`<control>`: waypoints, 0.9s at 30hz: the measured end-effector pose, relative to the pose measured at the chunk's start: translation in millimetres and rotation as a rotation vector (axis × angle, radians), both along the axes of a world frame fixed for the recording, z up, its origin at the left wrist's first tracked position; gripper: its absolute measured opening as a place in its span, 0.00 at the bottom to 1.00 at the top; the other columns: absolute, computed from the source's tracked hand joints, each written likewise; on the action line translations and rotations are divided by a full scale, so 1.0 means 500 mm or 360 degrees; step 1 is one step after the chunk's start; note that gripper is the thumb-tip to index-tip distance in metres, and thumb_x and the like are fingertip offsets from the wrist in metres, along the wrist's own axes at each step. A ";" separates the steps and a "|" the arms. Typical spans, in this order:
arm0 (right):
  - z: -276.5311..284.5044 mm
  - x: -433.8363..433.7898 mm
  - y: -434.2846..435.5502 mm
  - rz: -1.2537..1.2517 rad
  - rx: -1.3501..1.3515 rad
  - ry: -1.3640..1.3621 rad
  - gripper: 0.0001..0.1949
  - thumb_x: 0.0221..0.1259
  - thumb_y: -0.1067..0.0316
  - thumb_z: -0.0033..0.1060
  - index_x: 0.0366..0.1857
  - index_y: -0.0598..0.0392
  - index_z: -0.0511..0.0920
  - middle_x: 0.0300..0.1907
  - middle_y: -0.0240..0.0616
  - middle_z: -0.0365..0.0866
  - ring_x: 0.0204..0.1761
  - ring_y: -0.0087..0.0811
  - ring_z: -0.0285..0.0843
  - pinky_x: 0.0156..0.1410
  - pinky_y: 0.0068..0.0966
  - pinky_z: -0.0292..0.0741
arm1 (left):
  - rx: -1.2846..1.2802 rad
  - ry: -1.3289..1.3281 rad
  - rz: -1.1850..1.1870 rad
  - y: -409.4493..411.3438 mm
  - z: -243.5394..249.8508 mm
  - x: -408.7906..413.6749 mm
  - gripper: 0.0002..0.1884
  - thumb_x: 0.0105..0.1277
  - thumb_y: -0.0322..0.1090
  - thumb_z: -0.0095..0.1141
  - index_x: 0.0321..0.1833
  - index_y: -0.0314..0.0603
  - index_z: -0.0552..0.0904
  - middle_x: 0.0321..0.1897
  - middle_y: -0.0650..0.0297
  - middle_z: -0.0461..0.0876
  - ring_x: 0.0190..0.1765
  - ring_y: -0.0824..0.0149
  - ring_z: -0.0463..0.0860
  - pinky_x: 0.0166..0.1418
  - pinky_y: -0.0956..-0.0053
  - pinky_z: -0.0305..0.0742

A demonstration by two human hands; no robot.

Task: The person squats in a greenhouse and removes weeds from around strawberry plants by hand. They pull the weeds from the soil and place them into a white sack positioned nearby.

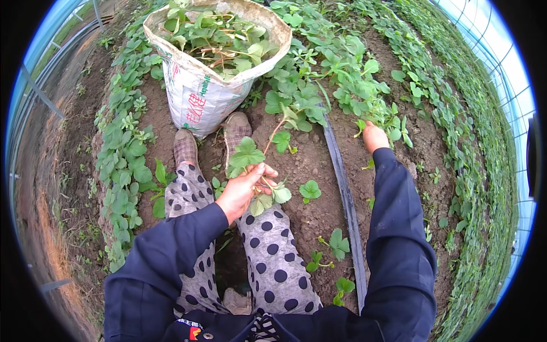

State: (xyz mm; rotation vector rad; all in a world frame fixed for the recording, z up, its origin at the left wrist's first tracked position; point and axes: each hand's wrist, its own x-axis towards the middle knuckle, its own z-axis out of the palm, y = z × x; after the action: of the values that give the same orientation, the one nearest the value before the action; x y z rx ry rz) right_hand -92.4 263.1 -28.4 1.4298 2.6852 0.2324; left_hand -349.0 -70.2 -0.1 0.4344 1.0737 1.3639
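My left hand (247,188) is closed around picked strawberry leaves (248,156) with a long reddish stalk running up from the fingers. More leaves (280,194) stick out below the fingertips, over my right knee. Off to the right, my right hand (376,136) reaches in at the near end of a row of leafy strawberry plants (352,92). Its fingertips are hidden among the foliage, so its grip is unclear. Ahead of my feet stands a white woven plastic sack (205,102), its mouth wide and full of leaves and stalks (230,42).
A flat black drip hose (344,192) runs along the soil between my arms. Small strawberry plants (339,244) grow beside it. Another leafy row (124,171) borders my left side, and dense rows (466,171) lie right. Greenhouse framing (40,92) edges the left.
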 end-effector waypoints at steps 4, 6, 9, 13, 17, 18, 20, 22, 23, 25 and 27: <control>-0.023 0.044 0.047 0.0021 -0.0036 -0.0120 0.08 0.56 0.72 0.49 0.35 0.56 0.80 0.37 0.51 0.83 0.42 0.48 0.82 0.47 0.42 0.78 | -0.0010 0.0079 -0.0080 0.009 0.001 0.011 0.17 0.76 0.46 0.40 0.45 0.40 0.77 0.46 0.63 0.79 0.44 0.71 0.79 0.48 0.74 0.75; -0.023 0.043 0.042 -0.0047 -0.0023 -0.0002 0.08 0.56 0.72 0.48 0.33 0.56 0.81 0.36 0.50 0.83 0.41 0.48 0.82 0.47 0.41 0.78 | -0.0026 0.0098 -0.0069 0.006 0.001 0.014 0.17 0.76 0.47 0.40 0.45 0.40 0.77 0.47 0.63 0.79 0.43 0.71 0.79 0.48 0.75 0.74; -0.034 0.190 0.127 0.0006 0.0519 0.0338 0.08 0.62 0.71 0.47 0.37 0.53 0.80 0.33 0.46 0.83 0.33 0.43 0.82 0.41 0.36 0.78 | -0.0032 0.0124 -0.0189 0.024 -0.003 0.023 0.17 0.76 0.46 0.40 0.46 0.40 0.77 0.47 0.63 0.79 0.41 0.71 0.78 0.49 0.76 0.73; 0.038 0.110 0.082 -0.0444 -0.0508 0.1229 0.08 0.63 0.70 0.52 0.43 0.53 0.80 0.33 0.44 0.83 0.32 0.38 0.82 0.40 0.32 0.78 | -0.0092 0.0246 -0.0165 -0.003 -0.016 0.016 0.16 0.76 0.43 0.40 0.47 0.40 0.77 0.48 0.62 0.79 0.42 0.71 0.79 0.48 0.76 0.73; -0.069 0.148 0.090 0.0067 -0.0199 -0.0032 0.22 0.51 0.78 0.53 0.52 0.47 0.79 0.42 0.44 0.83 0.45 0.43 0.82 0.53 0.34 0.77 | -0.0092 0.0284 -0.0222 0.002 -0.013 0.015 0.14 0.76 0.40 0.40 0.48 0.38 0.77 0.50 0.62 0.79 0.44 0.71 0.79 0.47 0.75 0.75; -0.077 0.141 0.079 0.0110 -0.0235 0.0000 0.23 0.50 0.80 0.50 0.52 0.46 0.79 0.45 0.45 0.82 0.48 0.47 0.80 0.55 0.37 0.76 | -0.0068 0.0280 -0.0182 0.002 -0.011 0.014 0.14 0.76 0.40 0.41 0.48 0.38 0.77 0.50 0.62 0.79 0.44 0.71 0.79 0.47 0.75 0.75; -0.085 0.119 0.071 0.0041 -0.0269 -0.0033 0.18 0.52 0.77 0.52 0.47 0.48 0.80 0.43 0.46 0.83 0.48 0.46 0.80 0.53 0.38 0.77 | -0.0043 0.0295 -0.0128 -0.003 -0.006 0.008 0.15 0.76 0.40 0.41 0.47 0.38 0.78 0.49 0.62 0.79 0.44 0.71 0.79 0.47 0.75 0.75; -0.104 0.150 0.090 -0.0022 -0.0290 -0.0197 0.15 0.52 0.75 0.52 0.44 0.50 0.81 0.41 0.46 0.83 0.47 0.45 0.81 0.52 0.39 0.77 | -0.0073 0.0309 -0.0155 0.003 -0.012 0.013 0.14 0.75 0.40 0.41 0.47 0.38 0.78 0.49 0.62 0.80 0.43 0.71 0.79 0.47 0.75 0.75; -0.117 0.173 0.098 -0.0010 -0.0289 -0.0243 0.13 0.52 0.75 0.52 0.42 0.51 0.81 0.40 0.46 0.83 0.47 0.45 0.81 0.52 0.39 0.77 | -0.0087 0.0312 -0.0175 0.007 -0.016 0.017 0.14 0.75 0.40 0.41 0.47 0.38 0.78 0.48 0.62 0.80 0.42 0.71 0.79 0.47 0.75 0.75; -0.127 0.165 0.076 0.0047 -0.0185 -0.0173 0.12 0.52 0.75 0.52 0.39 0.51 0.82 0.39 0.47 0.83 0.45 0.45 0.82 0.52 0.38 0.78 | -0.0080 0.0329 -0.0171 0.005 -0.012 0.022 0.14 0.75 0.39 0.41 0.47 0.37 0.78 0.47 0.62 0.80 0.41 0.71 0.80 0.46 0.75 0.75; -0.124 0.154 0.070 -0.0024 -0.0217 -0.0280 0.11 0.53 0.74 0.52 0.39 0.52 0.82 0.41 0.46 0.83 0.47 0.44 0.81 0.52 0.37 0.78 | -0.0064 0.0345 -0.0170 0.005 -0.008 0.027 0.14 0.75 0.38 0.41 0.47 0.37 0.78 0.47 0.61 0.81 0.41 0.71 0.80 0.45 0.76 0.76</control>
State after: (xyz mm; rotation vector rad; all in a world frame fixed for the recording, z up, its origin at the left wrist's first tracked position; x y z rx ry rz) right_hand -15.2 297.9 -90.5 1.3244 2.4971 0.1620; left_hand -335.3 -68.0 -4.0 0.6119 1.2352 1.2182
